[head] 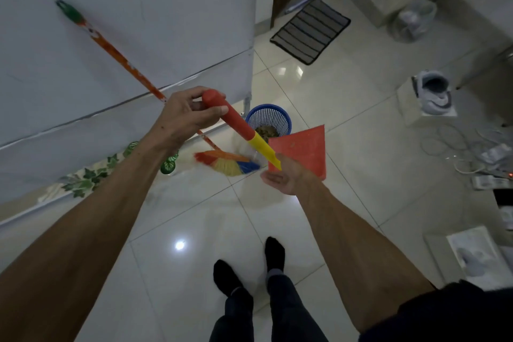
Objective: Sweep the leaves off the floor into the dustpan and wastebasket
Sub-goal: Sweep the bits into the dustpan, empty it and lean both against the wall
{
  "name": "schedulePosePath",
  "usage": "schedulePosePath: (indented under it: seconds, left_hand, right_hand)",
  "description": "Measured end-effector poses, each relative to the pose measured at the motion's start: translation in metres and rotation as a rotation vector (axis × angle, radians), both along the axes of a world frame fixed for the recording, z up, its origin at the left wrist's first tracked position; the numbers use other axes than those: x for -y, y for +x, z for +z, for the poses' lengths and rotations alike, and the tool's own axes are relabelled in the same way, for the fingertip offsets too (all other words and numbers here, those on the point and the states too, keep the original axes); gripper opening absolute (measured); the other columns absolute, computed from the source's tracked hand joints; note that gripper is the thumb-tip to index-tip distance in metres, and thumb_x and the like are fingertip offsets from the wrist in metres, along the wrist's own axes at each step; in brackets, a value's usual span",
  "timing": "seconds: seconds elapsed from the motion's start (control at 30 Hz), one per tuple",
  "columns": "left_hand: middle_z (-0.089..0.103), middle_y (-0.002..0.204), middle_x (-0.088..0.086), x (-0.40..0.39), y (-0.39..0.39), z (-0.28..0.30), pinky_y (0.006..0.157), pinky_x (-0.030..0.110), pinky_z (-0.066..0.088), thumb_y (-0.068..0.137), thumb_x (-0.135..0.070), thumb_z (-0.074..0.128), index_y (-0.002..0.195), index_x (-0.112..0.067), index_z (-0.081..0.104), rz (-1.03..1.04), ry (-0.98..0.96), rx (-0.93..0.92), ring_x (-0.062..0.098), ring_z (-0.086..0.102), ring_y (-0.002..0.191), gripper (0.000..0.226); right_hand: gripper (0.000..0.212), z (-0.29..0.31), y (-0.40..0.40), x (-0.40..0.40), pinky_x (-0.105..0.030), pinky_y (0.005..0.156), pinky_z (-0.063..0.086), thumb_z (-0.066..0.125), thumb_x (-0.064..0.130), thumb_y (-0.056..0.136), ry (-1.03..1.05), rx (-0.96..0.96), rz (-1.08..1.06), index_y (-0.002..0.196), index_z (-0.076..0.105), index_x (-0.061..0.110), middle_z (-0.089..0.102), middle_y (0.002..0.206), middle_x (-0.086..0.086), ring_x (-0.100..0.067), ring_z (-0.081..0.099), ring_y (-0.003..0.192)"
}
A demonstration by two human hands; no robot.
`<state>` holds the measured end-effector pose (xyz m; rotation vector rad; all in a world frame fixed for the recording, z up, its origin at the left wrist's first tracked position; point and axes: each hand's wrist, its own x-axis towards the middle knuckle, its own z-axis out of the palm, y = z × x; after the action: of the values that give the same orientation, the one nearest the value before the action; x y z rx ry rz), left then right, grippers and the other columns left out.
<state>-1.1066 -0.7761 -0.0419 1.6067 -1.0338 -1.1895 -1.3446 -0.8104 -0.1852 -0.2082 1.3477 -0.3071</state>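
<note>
My left hand (188,111) pinches the top of the dustpan (298,151) handle, whose long axis slants down-right to the pan beside the wastebasket (268,119). My right hand (288,180), spread palm-up, sits under the handle's lower end, nearer the pan.

Your two forearms are bare from the lower corners of the frame up to your left hand (184,116) and right hand (288,180), with no watch or ring showing. A dark, black-looking short sleeve (444,311) covers your right upper arm at lower right. At bottom centre you wear dark blue trousers (266,311) and black socks (227,276).
</note>
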Motion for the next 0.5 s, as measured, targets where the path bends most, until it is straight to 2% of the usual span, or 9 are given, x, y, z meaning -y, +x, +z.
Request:
schedulePosePath:
  seconds: [0.07,0.17,0.23,0.37,0.5]
  left_hand:
    - [0.077,0.104,0.010,0.007,-0.007,0.000,0.086,0.031,0.057,0.083,-0.014,0.080,0.112,-0.011,0.071,0.021,-0.003,-0.018,0.025,0.073,0.101,0.031]
    - [0.077,0.102,0.009,0.014,-0.012,0.002,0.090,0.037,0.057,0.082,-0.015,0.081,0.111,-0.012,0.072,0.041,-0.010,-0.018,0.025,0.074,0.100,0.031]
    - [0.078,0.100,0.010,0.016,-0.012,0.004,0.089,0.039,0.058,0.081,-0.013,0.082,0.109,-0.010,0.072,0.052,-0.004,-0.014,0.025,0.075,0.097,0.030]
    - [0.078,0.095,0.014,0.012,-0.010,0.003,0.088,0.041,0.059,0.079,-0.007,0.082,0.105,-0.001,0.068,0.072,0.043,-0.009,0.027,0.076,0.091,0.030]
    - [0.076,0.096,0.020,0.005,-0.001,-0.004,0.088,0.043,0.060,0.078,-0.001,0.081,0.102,0.006,0.062,0.123,0.073,-0.034,0.034,0.075,0.093,0.031]
  right_hand:
    - [0.031,0.002,0.005,0.015,-0.038,0.093,0.058,0.064,0.033,0.098,-0.003,0.044,-0.089,0.108,0.059,0.005,0.065,0.115,-0.023,-0.030,0.065,0.114]
    - [0.037,0.003,0.013,0.034,-0.037,0.081,0.062,0.068,0.023,0.096,0.000,0.145,-0.211,0.126,0.062,0.001,0.069,0.119,-0.021,-0.029,0.069,0.108]
    - [0.036,0.003,0.017,0.043,-0.039,0.079,0.063,0.069,0.014,0.095,0.016,0.192,-0.283,0.126,0.062,-0.003,0.069,0.122,-0.022,-0.030,0.070,0.108]
    - [0.029,-0.002,0.025,0.051,-0.042,0.098,0.056,0.066,0.011,0.096,0.043,0.242,-0.366,0.118,0.055,-0.004,0.066,0.122,-0.026,-0.035,0.068,0.112]
    - [0.020,-0.010,0.032,0.056,-0.041,0.102,0.054,0.065,0.008,0.097,0.034,0.240,-0.330,0.112,0.056,-0.002,0.065,0.121,-0.025,-0.036,0.066,0.114]
